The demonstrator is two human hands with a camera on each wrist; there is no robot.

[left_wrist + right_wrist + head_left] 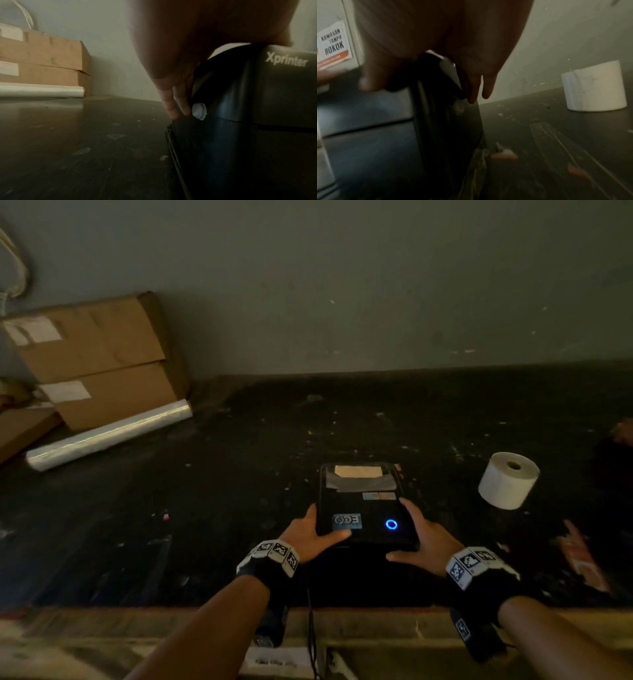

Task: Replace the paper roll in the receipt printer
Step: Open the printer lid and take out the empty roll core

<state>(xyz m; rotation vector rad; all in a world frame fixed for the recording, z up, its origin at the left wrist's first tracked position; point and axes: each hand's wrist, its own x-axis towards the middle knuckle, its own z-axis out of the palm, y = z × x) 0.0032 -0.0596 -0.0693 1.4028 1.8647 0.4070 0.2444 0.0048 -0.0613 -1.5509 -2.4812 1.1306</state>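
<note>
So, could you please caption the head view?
Both hands grip the Xprinter receipt printer; spare paper roll stands right.

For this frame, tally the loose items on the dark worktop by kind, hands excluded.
Black receipt printer: 1
White paper roll: 1
Brown cardboard boxes, stacked: 2
Clear plastic film roll: 1
Total: 5

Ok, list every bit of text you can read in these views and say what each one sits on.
"Xprinter": front of the black receipt printer, left wrist view.
"KAWASAN TANPA ROKOK": white and orange sticker, right wrist view; what it sticks to cannot be told.
Blue label on the printer's top: bold characters, not readable.
Two small stickers on the printer's top: too small to read.
White labels on the cardboard boxes: too blurred.
</note>
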